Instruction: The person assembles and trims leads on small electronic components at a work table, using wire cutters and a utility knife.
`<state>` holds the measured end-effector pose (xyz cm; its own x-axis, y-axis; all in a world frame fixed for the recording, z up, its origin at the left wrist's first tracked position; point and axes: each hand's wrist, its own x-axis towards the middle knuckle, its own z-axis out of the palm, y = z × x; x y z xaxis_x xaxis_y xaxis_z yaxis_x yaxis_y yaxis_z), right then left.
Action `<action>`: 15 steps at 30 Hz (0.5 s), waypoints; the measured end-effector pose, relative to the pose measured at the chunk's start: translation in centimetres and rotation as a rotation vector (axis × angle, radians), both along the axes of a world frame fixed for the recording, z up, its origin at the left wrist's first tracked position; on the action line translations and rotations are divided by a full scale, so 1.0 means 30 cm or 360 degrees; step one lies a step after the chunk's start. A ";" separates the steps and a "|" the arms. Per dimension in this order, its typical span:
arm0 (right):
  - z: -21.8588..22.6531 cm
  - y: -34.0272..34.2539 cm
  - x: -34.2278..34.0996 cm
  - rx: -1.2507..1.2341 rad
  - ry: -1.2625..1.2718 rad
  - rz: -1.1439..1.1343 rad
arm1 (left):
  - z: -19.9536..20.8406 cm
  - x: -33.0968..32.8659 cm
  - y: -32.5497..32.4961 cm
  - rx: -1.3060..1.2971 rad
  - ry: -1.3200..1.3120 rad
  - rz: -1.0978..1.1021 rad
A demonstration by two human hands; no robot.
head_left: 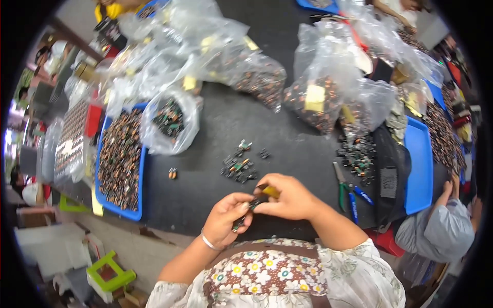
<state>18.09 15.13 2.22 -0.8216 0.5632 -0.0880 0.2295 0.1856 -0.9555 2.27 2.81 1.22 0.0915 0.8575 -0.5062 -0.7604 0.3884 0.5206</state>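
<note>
In front of my apron both hands meet over a small black component [253, 204]. My left hand [225, 219] is closed, its thumb and fingers pinching the black component, with more small dark pieces showing under the fingers. My right hand [290, 198] is closed too. Its fingertips reach the same component, and a yellow-brown object [269, 191], too hidden to name, sticks out between its fingers. Just beyond the hands lies a loose heap of small black parts [239, 169] with some copper and green bits. Copper-coloured cylindrical parts [173, 173] lie apart, to the left.
A blue tray [135, 213] full of copper-and-black parts and an open plastic bag [191, 123] stand left. Filled bags [316, 77] crowd the back. Right lie green-handled scissors [341, 192], blue-handled pliers [353, 205], a black bag [393, 174] and another blue tray [418, 164]; a co-worker [441, 226] sits beyond.
</note>
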 end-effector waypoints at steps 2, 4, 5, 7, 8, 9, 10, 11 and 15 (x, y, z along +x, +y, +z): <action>-0.020 -0.005 -0.001 -0.0180 0.0030 0.0024 | 0.012 0.001 0.005 -0.0013 0.0024 0.0011; 0.003 -0.021 -0.004 -0.0290 0.0054 -0.0004 | 0.008 -0.002 -0.004 0.0007 -0.0037 -0.0006; 0.012 -0.022 -0.007 -0.0306 0.0057 0.0018 | 0.003 -0.003 -0.006 -0.0007 -0.0032 0.0017; 0.021 -0.026 -0.012 -0.0316 -0.0070 -0.0022 | -0.003 -0.004 -0.016 0.0006 0.0016 0.0036; 0.009 -0.028 -0.013 -0.0337 -0.0032 -0.0040 | 0.001 -0.004 -0.017 0.0033 -0.0005 0.0025; 0.007 -0.028 -0.015 -0.0342 -0.0032 -0.0034 | 0.003 -0.004 -0.016 0.0028 -0.0004 0.0031; 0.009 -0.027 -0.017 -0.0328 -0.0029 -0.0037 | 0.005 -0.006 -0.014 0.0030 0.0032 0.0007; 0.010 -0.028 -0.018 -0.0314 -0.0027 -0.0039 | 0.007 -0.006 -0.015 0.0032 0.0068 -0.0018; 0.005 -0.032 -0.017 -0.0321 -0.0043 -0.0043 | 0.003 -0.007 -0.020 -0.0001 0.0081 -0.0018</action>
